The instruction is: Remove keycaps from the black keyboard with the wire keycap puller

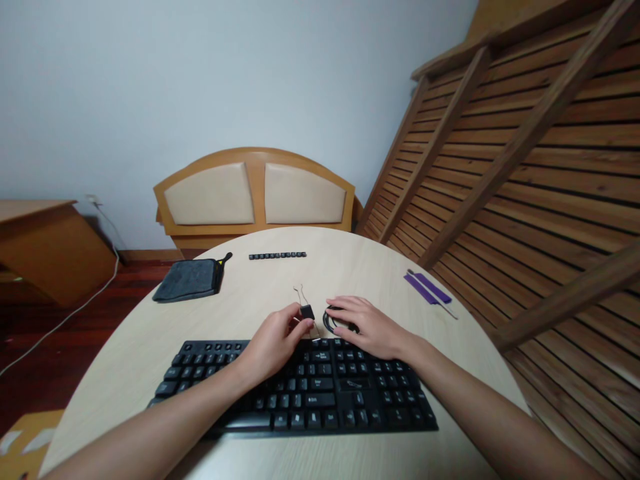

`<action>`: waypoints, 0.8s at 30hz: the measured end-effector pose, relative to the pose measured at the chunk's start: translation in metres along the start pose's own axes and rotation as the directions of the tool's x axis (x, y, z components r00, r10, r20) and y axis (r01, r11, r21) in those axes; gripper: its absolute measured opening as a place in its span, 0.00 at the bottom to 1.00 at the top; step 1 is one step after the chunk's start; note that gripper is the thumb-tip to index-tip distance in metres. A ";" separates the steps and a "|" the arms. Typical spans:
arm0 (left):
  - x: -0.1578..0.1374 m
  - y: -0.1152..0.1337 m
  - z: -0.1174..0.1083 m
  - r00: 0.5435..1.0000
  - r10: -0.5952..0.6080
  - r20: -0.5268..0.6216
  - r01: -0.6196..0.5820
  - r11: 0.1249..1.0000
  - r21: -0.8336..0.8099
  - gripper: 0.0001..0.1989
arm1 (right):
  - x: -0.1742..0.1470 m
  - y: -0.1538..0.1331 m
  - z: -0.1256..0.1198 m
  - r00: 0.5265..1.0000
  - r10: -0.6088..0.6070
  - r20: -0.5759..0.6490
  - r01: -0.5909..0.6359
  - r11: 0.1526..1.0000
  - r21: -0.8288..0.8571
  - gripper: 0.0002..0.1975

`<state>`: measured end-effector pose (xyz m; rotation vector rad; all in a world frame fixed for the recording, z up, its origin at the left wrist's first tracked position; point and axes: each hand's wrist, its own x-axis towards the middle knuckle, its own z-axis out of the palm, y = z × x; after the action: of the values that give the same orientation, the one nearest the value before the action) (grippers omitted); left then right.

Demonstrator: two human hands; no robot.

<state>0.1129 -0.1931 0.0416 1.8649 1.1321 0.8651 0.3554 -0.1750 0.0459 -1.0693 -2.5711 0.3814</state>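
A wire keycap puller with a black grip is pinched between the thumb and fingers of my left hand. Two thin wires stick up from it, and its lower wires reach the top edge of the black keyboard. Several keys in the keyboard's top row are off, leaving bare sockets. My right hand spreads its fingers over the coiled black cable behind the keyboard. Part of that coil is hidden under the hand. Farther back lies a neat row of loose keycaps.
Back left on the round table rests a dark grey folded cloth with a black-handled item beside it. Purple strips and a thin metal tool lie at the right edge. Wooden slats lean close on the right.
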 end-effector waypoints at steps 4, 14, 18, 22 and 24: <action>0.004 -0.004 0.004 1.000 -0.001 -0.021 0.000 0.999 -0.045 0.11 | -0.002 -0.010 -0.004 0.996 -0.052 -0.070 0.052 0.999 -0.008 0.15; 0.006 -0.008 0.005 0.998 -0.012 0.056 0.022 0.981 -0.195 0.12 | -0.009 -0.040 0.012 0.996 0.046 -0.073 -0.039 0.995 0.088 0.23; 0.007 -0.010 0.003 0.996 0.010 0.083 0.008 0.977 -0.213 0.12 | -0.009 -0.041 0.016 0.996 0.031 -0.086 -0.022 0.994 0.103 0.20; 0.008 -0.010 0.001 0.995 0.015 0.103 0.006 0.981 -0.196 0.11 | -0.010 -0.041 0.017 0.996 0.032 -0.078 -0.025 0.995 0.094 0.18; 0.006 -0.008 0.000 0.992 0.009 0.127 0.012 0.986 -0.166 0.11 | -0.010 -0.041 0.017 0.997 0.030 -0.070 -0.024 0.996 0.083 0.17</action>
<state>0.1117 -0.1849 0.0353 1.7547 0.9529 0.8021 0.3293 -0.2121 0.0440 -1.0695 -2.4585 0.4438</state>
